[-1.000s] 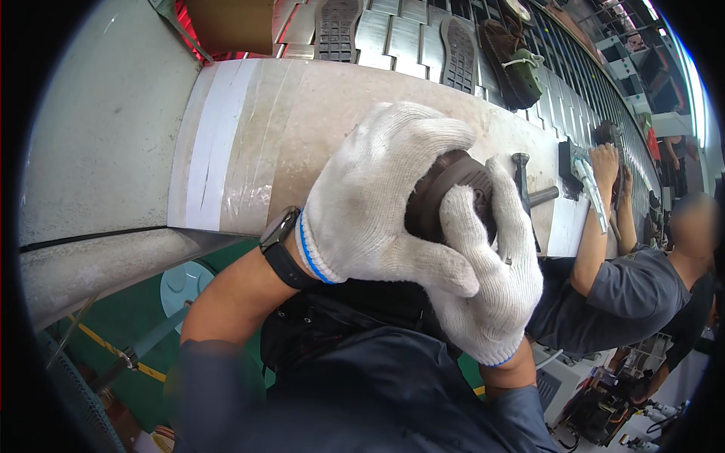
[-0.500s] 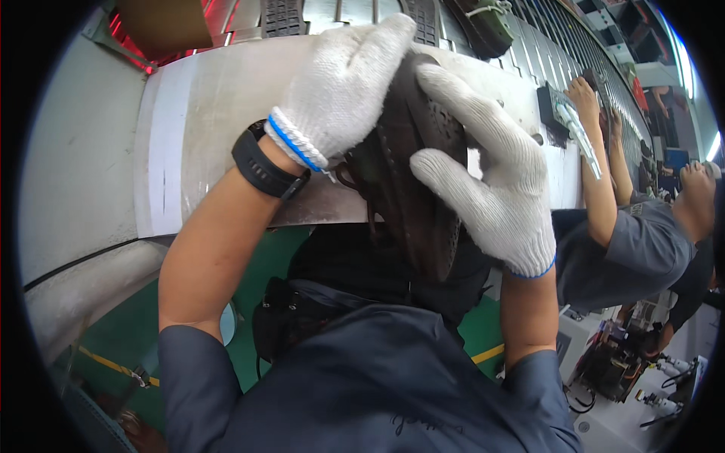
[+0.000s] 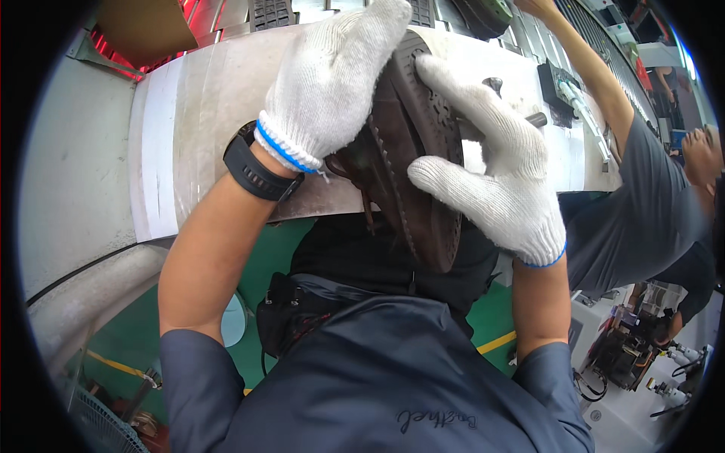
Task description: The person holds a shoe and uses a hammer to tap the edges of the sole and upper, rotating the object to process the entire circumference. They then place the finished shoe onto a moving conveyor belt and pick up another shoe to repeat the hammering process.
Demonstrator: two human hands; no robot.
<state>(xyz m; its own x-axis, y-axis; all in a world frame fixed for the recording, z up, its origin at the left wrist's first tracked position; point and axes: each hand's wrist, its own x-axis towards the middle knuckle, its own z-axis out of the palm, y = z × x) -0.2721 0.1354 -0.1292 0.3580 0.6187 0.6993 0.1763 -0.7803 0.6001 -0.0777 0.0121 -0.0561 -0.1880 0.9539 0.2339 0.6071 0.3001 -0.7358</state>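
Observation:
A dark brown shoe is tilted on its side over the near edge of the bench, its treaded sole turned toward the right. My left hand, in a white knit glove, is wrapped over the upper at the far end; its fingertips are partly hidden behind the shoe. Against the sole rest the thumb and forefinger of my gloved right hand, spread apart, steadying the shoe from the right. Laces dangle below my left wrist, which wears a black watch.
The pale bench runs across in front of me. Beyond it, a roller conveyor carries more shoes. A black block with metal rods and a dark-ended tool lie right. A co-worker's arm reaches over the conveyor.
The shoe has tipped slightly, showing more of its side stitching. Both my hands stay on it. The co-worker at right has leaned in and stretched an arm forward.

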